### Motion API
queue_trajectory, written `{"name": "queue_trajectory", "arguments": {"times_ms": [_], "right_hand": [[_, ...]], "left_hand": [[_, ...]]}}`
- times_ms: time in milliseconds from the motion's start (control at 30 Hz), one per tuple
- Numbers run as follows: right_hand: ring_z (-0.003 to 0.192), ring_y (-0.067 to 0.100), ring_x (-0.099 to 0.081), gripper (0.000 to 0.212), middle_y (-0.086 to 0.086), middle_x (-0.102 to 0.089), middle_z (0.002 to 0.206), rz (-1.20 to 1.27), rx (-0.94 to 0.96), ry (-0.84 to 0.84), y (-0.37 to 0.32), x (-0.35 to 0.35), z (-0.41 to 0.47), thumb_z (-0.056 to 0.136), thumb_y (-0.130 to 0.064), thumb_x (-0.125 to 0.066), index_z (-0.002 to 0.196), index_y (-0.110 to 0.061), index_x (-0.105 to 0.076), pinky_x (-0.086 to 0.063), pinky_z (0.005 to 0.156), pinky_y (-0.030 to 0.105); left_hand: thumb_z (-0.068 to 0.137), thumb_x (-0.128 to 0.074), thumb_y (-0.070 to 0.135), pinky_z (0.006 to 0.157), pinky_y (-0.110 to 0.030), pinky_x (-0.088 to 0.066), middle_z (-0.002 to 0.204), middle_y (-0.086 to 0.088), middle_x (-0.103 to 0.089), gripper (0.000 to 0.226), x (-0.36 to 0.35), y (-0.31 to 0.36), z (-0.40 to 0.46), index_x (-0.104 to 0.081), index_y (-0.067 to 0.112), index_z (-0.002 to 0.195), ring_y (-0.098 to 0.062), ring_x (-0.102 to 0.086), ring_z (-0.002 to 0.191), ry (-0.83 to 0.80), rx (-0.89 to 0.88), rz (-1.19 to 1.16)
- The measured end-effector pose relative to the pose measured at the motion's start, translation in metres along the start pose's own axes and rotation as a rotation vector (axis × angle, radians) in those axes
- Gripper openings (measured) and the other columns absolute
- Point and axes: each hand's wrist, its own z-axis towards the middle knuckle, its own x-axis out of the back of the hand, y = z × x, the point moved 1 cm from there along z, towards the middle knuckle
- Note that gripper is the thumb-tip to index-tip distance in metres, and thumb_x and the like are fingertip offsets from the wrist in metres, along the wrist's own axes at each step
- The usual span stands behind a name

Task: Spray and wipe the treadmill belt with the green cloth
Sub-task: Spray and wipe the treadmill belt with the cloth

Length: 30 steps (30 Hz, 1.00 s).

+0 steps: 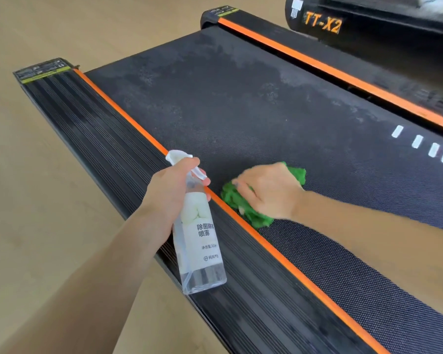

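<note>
Two hands: left hand (168, 192) grips spray bottle (200, 241); right hand (269, 191) presses bunched green cloth (243, 205) on treadmill belt (241, 111).

Clear plastic spray bottle (200, 241) gripped in left hand (172, 192): white label reads "除菌除螨 喷雾", smaller lines under it too blurry. Black treadmill housing (343, 24) far beyond right hand (269, 190): orange "TT-X2". Green-striped stickers on rail ends (44, 70) unreadable.
</note>
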Motion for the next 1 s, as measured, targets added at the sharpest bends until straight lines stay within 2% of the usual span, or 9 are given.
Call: {"name": "queue_trajectory", "arguments": {"times_ms": [133, 200, 300, 400, 500, 567, 667, 833, 1000], "right_hand": [[0.07, 0.028, -0.056, 0.05, -0.006, -0.047, 0.067, -0.037, -0.292, -0.061, -0.003, -0.01, 0.053, 0.105, -0.042, -0.024, 0.064, -0.02, -0.041, -0.035, 0.058, 0.032], [0.068, 0.027, -0.055, 0.048, -0.007, -0.046, 0.065, -0.018, -0.331, -0.093, -0.01, -0.004, 0.033, 0.104, -0.041, -0.027, 0.063, -0.021, -0.041, -0.038, 0.058, 0.033], [0.062, 0.024, -0.057, 0.042, -0.007, -0.052, 0.062, 0.056, -0.176, -0.108, -0.027, 0.019, -0.049, 0.101, -0.039, -0.03, 0.064, -0.024, -0.042, -0.042, 0.053, 0.035], [0.061, 0.017, -0.054, 0.043, -0.008, -0.052, 0.064, 0.112, -0.042, -0.141, -0.016, 0.038, -0.12, 0.103, -0.04, -0.03, 0.068, -0.025, -0.048, -0.046, 0.055, 0.038], [0.06, 0.019, -0.048, 0.039, -0.006, -0.047, 0.066, 0.089, 0.17, -0.097, 0.001, 0.032, -0.113, 0.103, -0.036, -0.035, 0.069, -0.022, -0.048, -0.043, 0.054, 0.035], [0.061, 0.024, -0.052, 0.038, -0.003, -0.05, 0.065, 0.008, 0.182, -0.033, 0.013, 0.018, -0.074, 0.102, -0.035, -0.036, 0.069, -0.021, -0.049, -0.042, 0.05, 0.036], [0.065, 0.028, -0.062, 0.045, -0.002, -0.057, 0.066, -0.124, -0.085, 0.036, 0.029, -0.001, 0.0, 0.101, -0.038, -0.03, 0.064, -0.022, -0.049, -0.039, 0.049, 0.031], [0.073, 0.026, -0.058, 0.048, -0.003, -0.057, 0.074, -0.092, -0.467, -0.057, 0.019, -0.008, 0.046, 0.104, -0.042, -0.025, 0.068, -0.022, -0.051, -0.036, 0.061, 0.033], [0.063, 0.022, -0.058, 0.044, -0.007, -0.053, 0.063, 0.075, -0.141, -0.092, -0.02, 0.021, -0.069, 0.1, -0.043, -0.03, 0.065, -0.024, -0.048, -0.044, 0.053, 0.035]], "left_hand": [[0.095, -0.066, 0.038, 0.075, -0.039, -0.058, 0.078, -0.004, -0.081, 0.033, 0.003, 0.0, 0.001, -0.076, 0.013, 0.077, -0.024, -0.072, 0.051, 0.022, 0.022, -0.015], [0.094, -0.067, 0.039, 0.075, -0.037, -0.058, 0.086, -0.005, -0.082, 0.031, 0.001, -0.002, -0.003, -0.076, 0.013, 0.081, -0.023, -0.073, 0.055, 0.03, 0.027, -0.025], [0.095, -0.067, 0.039, 0.077, -0.037, -0.06, 0.09, -0.004, -0.083, 0.029, 0.001, -0.004, -0.006, -0.075, 0.013, 0.086, -0.02, -0.073, 0.057, 0.049, 0.01, -0.03], [0.094, -0.067, 0.038, 0.073, -0.035, -0.057, 0.092, -0.006, -0.083, 0.031, -0.004, -0.001, -0.005, -0.075, 0.015, 0.075, -0.021, -0.071, 0.055, 0.048, 0.012, -0.038], [0.093, -0.067, 0.038, 0.069, -0.033, -0.055, 0.088, -0.006, -0.081, 0.03, -0.005, 0.0, -0.005, -0.074, 0.015, 0.075, -0.022, -0.071, 0.056, 0.044, -0.009, -0.023], [0.093, -0.067, 0.037, 0.071, -0.034, -0.056, 0.089, -0.007, -0.081, 0.03, -0.004, 0.0, -0.005, -0.074, 0.015, 0.073, -0.023, -0.07, 0.057, 0.041, -0.018, -0.03], [0.094, -0.067, 0.036, 0.068, -0.033, -0.057, 0.086, -0.007, -0.08, 0.031, -0.003, -0.001, -0.002, -0.074, 0.015, 0.072, -0.022, -0.07, 0.054, 0.055, -0.004, -0.012], [0.096, -0.066, 0.038, 0.066, -0.034, -0.057, 0.081, -0.005, -0.081, 0.036, 0.001, -0.001, 0.001, -0.076, 0.014, 0.071, -0.023, -0.071, 0.05, 0.04, 0.04, -0.03], [0.095, -0.065, 0.039, 0.069, -0.036, -0.057, 0.077, -0.002, -0.08, 0.045, 0.004, -0.006, -0.004, -0.076, 0.019, 0.056, -0.023, -0.071, 0.049, 0.013, 0.031, -0.043]]}}
